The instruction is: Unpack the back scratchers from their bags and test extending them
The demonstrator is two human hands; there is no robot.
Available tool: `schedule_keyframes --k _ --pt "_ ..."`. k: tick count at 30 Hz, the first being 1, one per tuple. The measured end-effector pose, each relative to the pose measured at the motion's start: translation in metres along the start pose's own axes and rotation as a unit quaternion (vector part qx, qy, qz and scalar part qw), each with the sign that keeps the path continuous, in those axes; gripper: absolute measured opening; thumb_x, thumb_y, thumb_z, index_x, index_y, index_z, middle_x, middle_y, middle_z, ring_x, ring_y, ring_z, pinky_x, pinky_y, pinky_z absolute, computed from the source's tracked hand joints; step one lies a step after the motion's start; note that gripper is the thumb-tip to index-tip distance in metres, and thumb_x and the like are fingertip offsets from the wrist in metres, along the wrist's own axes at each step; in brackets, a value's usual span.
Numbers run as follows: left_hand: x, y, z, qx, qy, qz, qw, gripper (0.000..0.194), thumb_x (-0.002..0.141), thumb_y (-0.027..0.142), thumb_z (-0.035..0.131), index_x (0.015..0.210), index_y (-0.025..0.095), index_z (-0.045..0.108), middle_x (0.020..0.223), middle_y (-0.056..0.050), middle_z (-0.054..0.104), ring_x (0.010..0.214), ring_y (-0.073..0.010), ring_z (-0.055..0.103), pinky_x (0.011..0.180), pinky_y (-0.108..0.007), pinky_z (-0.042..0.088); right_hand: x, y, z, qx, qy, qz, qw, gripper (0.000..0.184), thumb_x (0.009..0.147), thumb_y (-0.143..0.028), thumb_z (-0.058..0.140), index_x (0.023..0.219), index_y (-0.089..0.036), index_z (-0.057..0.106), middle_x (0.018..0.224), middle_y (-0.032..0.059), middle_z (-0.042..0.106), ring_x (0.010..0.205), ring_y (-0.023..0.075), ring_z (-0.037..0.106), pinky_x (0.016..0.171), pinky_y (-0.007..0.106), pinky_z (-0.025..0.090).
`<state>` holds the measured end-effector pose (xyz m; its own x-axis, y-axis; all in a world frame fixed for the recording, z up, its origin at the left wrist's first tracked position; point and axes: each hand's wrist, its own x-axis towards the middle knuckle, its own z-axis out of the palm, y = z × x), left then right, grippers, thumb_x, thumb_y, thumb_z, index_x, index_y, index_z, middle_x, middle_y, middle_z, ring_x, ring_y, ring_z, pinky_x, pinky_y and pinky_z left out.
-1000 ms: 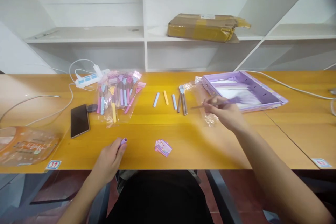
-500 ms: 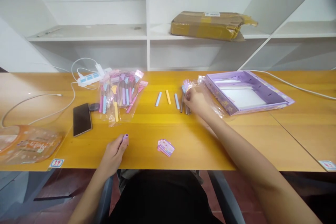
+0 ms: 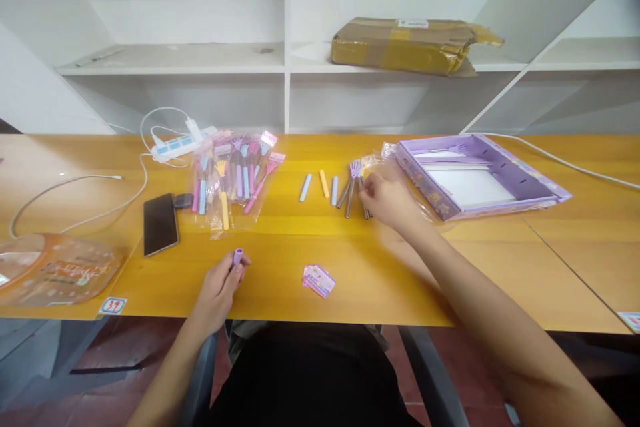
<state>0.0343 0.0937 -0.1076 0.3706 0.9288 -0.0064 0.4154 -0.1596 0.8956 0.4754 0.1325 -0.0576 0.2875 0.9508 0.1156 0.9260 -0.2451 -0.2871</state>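
Note:
My left hand (image 3: 217, 290) is closed around a purple handle sleeve (image 3: 238, 255), its hollow end pointing up. My right hand (image 3: 387, 199) reaches out to a small bunch of hand-shaped back scratchers, its fingers pinched on one of the metal rods. Beside those fingers, a purple-headed back scratcher (image 3: 355, 170) lies with its bare rod fanned out; the fingers hide part of the bunch. Left of it lie a blue handle sleeve (image 3: 335, 191), a yellow handle sleeve (image 3: 324, 184) and another blue handle sleeve (image 3: 305, 188).
Bagged back scratchers (image 3: 243, 170) lie at left, near a power strip (image 3: 177, 145) and a phone (image 3: 161, 224). Small printed cards (image 3: 319, 280) lie near the front edge. A purple box (image 3: 440, 203) stands at right; a taped carton (image 3: 400, 47) rests on the shelf.
The metal rods have spread apart, and my right hand has shifted slightly right along the bunch. My left hand still holds the purple sleeve, now tipped more upright.

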Motion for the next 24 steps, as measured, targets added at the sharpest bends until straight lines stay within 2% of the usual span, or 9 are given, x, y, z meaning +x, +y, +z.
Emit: schedule_keyframes --k 2,5,7,10,13,15,19,21,24 --pt "0.003 0.008 0.000 0.041 -0.003 0.027 0.999 0.039 0.116 0.054 0.043 0.116 0.023 0.067 0.094 -0.002 0.061 0.078 -0.0180 0.060 0.074 -0.031 0.051 -0.027 -0.005 -0.008 0.027 -0.023 -0.038 0.999 0.009 0.103 -0.023 0.059 0.098 -0.020 0.066 0.092 0.0087 0.079 0.082 0.0233 0.074 0.076 0.030 0.047" --pt "0.021 0.028 0.000 0.150 -0.019 0.087 0.985 0.035 0.115 0.050 0.047 0.108 0.023 0.069 0.110 -0.006 0.065 0.101 -0.0230 0.068 0.093 -0.037 0.054 -0.073 -0.011 -0.015 0.105 -0.059 -0.112 0.986 0.014 0.103 -0.025 0.058 0.091 -0.022 0.064 0.086 0.0041 0.077 0.077 0.0199 0.071 0.073 0.030 0.046" --pt "0.046 0.041 0.002 0.222 -0.034 0.112 0.968 0.032 0.115 0.044 0.047 0.104 0.023 0.068 0.105 -0.006 0.066 0.098 -0.0243 0.069 0.091 -0.039 0.055 -0.101 -0.014 -0.014 0.158 -0.084 -0.137 0.974 0.016 0.104 -0.028 0.056 0.092 -0.023 0.064 0.083 0.0027 0.075 0.072 0.0193 0.068 0.069 0.030 0.045" --pt "0.102 0.054 0.012 0.314 -0.045 0.116 0.941 0.013 0.107 0.028 0.056 0.109 0.021 0.066 0.103 -0.008 0.068 0.095 -0.0269 0.069 0.088 -0.041 0.056 -0.128 -0.015 -0.004 0.198 -0.119 -0.135 0.964 0.022 0.108 -0.035 0.055 0.092 -0.023 0.064 0.083 0.0020 0.074 0.071 0.0191 0.068 0.069 0.031 0.046" --pt "0.161 0.061 0.030 0.325 -0.017 0.107 0.940 0.024 0.102 0.018 0.058 0.125 0.015 0.064 0.112 -0.014 0.071 0.103 -0.0294 0.071 0.094 -0.042 0.056 -0.139 -0.011 0.012 0.220 -0.130 -0.145 0.956 0.025 0.111 -0.038 0.053 0.095 -0.023 0.065 0.088 0.0028 0.075 0.077 0.0200 0.070 0.072 0.032 0.050" --pt "0.192 0.064 0.046 0.326 -0.002 0.110 0.939 0.031 0.101 0.016 0.058 0.132 0.012 0.062 0.119 -0.018 0.072 0.110 -0.0307 0.071 0.099 -0.043 0.055 -0.141 -0.009 0.023 0.227 -0.117 -0.155 0.954 0.024 0.112 -0.036 0.052 0.097 -0.023 0.066 0.088 0.0028 0.074 0.077 0.0202 0.070 0.072 0.032 0.050" --pt "0.221 0.070 0.073 0.339 -0.024 0.129 0.932 0.031 0.099 0.017 0.061 0.129 0.012 0.067 0.115 -0.016 0.075 0.108 -0.0305 0.072 0.099 -0.042 0.057 -0.143 -0.004 0.037 0.227 -0.066 -0.169 0.957 0.022 0.112 -0.032 0.052 0.099 -0.023 0.066 0.086 0.0021 0.073 0.075 0.0198 0.070 0.071 0.032 0.051" --pt "0.227 0.074 0.074 0.351 -0.036 0.142 0.925 0.033 0.097 0.014 0.061 0.130 0.015 0.069 0.117 -0.013 0.076 0.111 -0.0289 0.072 0.101 -0.040 0.057 -0.144 -0.003 0.041 0.225 -0.041 -0.182 0.956 0.020 0.112 -0.029 0.053 0.099 -0.024 0.066 0.085 0.0019 0.072 0.074 0.0189 0.070 0.070 0.031 0.051" --pt "0.239 0.084 0.055 0.381 -0.016 0.154 0.912 0.038 0.099 0.012 0.055 0.132 0.017 0.071 0.133 -0.015 0.073 0.126 -0.0296 0.067 0.112 -0.042 0.052 -0.148 -0.003 0.044 0.224 0.022 -0.217 0.950 0.016 0.111 -0.024 0.054 0.099 -0.023 0.065 0.082 0.0010 0.070 0.069 0.0164 0.066 0.066 0.029 0.049"
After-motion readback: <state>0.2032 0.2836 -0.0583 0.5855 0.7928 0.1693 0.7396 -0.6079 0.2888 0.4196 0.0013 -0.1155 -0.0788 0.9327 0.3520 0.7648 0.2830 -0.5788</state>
